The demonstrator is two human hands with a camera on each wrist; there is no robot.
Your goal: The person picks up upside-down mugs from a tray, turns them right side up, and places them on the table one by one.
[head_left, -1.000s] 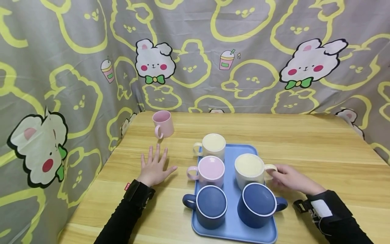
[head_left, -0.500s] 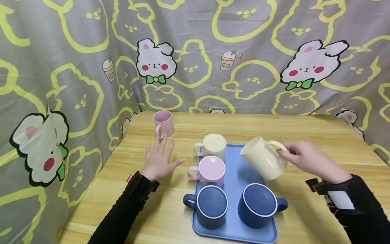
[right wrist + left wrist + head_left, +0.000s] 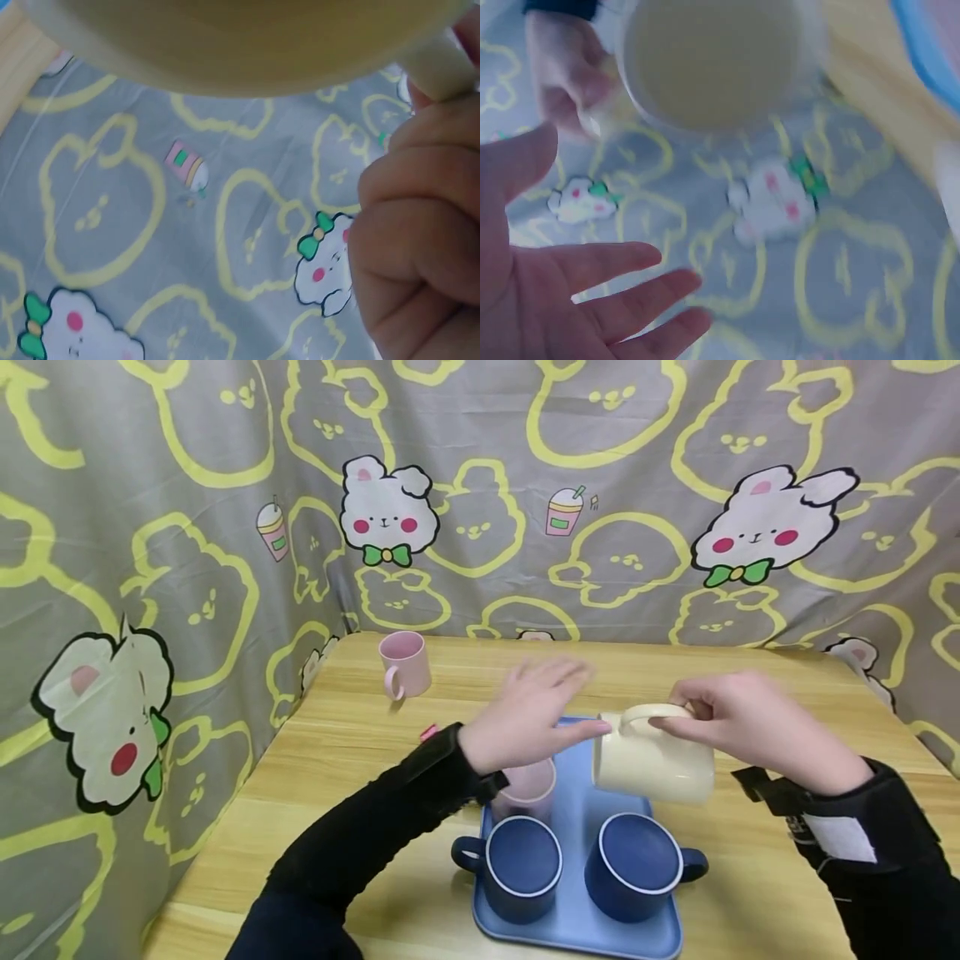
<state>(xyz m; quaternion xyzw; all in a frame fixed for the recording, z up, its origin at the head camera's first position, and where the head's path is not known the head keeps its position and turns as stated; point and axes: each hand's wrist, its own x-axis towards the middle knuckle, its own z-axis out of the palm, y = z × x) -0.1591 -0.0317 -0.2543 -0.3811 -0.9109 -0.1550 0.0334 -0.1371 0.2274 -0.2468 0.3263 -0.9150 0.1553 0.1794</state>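
My right hand point(image 3: 738, 718) grips the handle of a cream mug point(image 3: 652, 768), held on its side above the blue tray point(image 3: 585, 935). The mug's mouth faces left, and its rim fills the top of the right wrist view. Close to that mouth is my left hand point(image 3: 528, 710), blurred, fingers straight and thumb apart, holding nothing. In the left wrist view the open palm point(image 3: 540, 300) lies below the cream mug point(image 3: 712, 67). On the tray, two navy mugs point(image 3: 523, 868) and a pink mug point(image 3: 528, 789) stand bottom up. My left hand and wrist hide the other cream mug.
A lone pink mug point(image 3: 405, 667) stands upright near the back left corner of the wooden table point(image 3: 247, 827). A grey patterned curtain point(image 3: 480, 510) hangs behind the table and along its left side.
My right hand has lifted the cream mug off the tray and tipped it from bottom up onto its side. My left hand has left the tabletop and swung right, over the tray.
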